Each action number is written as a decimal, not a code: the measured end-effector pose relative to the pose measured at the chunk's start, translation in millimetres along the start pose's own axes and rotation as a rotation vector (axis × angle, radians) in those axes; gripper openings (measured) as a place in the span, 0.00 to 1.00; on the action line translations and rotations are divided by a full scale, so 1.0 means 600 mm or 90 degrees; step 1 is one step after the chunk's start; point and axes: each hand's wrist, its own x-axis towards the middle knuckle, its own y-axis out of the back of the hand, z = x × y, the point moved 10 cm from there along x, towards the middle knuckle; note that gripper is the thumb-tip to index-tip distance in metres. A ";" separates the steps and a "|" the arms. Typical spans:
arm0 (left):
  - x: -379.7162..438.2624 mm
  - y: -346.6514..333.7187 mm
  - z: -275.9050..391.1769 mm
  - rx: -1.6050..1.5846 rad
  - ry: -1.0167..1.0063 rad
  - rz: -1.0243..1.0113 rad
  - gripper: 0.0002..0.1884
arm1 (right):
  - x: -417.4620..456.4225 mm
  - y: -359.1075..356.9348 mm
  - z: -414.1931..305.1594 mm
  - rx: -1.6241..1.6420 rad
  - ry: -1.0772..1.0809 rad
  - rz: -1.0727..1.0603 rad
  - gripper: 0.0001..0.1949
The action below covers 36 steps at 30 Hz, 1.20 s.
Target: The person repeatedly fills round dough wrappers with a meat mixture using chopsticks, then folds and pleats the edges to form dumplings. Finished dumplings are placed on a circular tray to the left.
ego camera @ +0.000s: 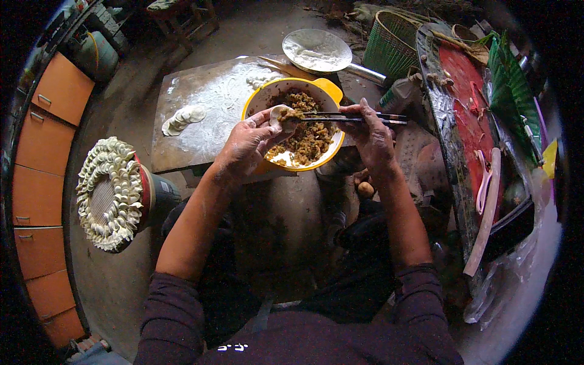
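Note:
My left hand (248, 141) holds a round dumpling wrapper (276, 119) over the left side of a yellow-rimmed bowl (335, 153). Brown minced filling (305, 137) lies inside the bowl. Dark chopsticks (326, 117) are gripped in my right hand (370, 137), their tips at a bit of filling on the wrapper. To the left, a flour-dusted wooden board (205, 137) carries a small fanned stack of wrappers (184, 119). More pale dough pieces (263, 78) lie behind the bowl, partly hidden by its rim.
Rings of folded dumplings (109, 175) cover a round ribbed tray at left. A metal pan of flour (317, 50) sits beyond the bowl, its handle pointing right. A green woven basket (391, 43) stands behind. On the cluttered red-topped table (465, 86) at right lies a pale stick (483, 214).

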 end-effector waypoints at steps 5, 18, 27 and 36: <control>0.003 0.001 -0.006 -0.001 0.015 0.000 0.22 | -0.006 -0.014 -0.015 -0.082 0.036 -0.019 0.19; 0.005 0.006 -0.010 -0.088 0.037 0.000 0.20 | -0.007 -0.001 -0.040 -0.093 0.080 -0.007 0.21; 0.001 0.004 -0.011 -0.046 0.044 0.007 0.21 | -0.006 -0.017 -0.028 -0.096 0.070 -0.041 0.19; 0.006 0.013 0.003 -0.032 -0.013 0.032 0.23 | -0.016 -0.023 -0.057 -0.157 0.097 -0.017 0.20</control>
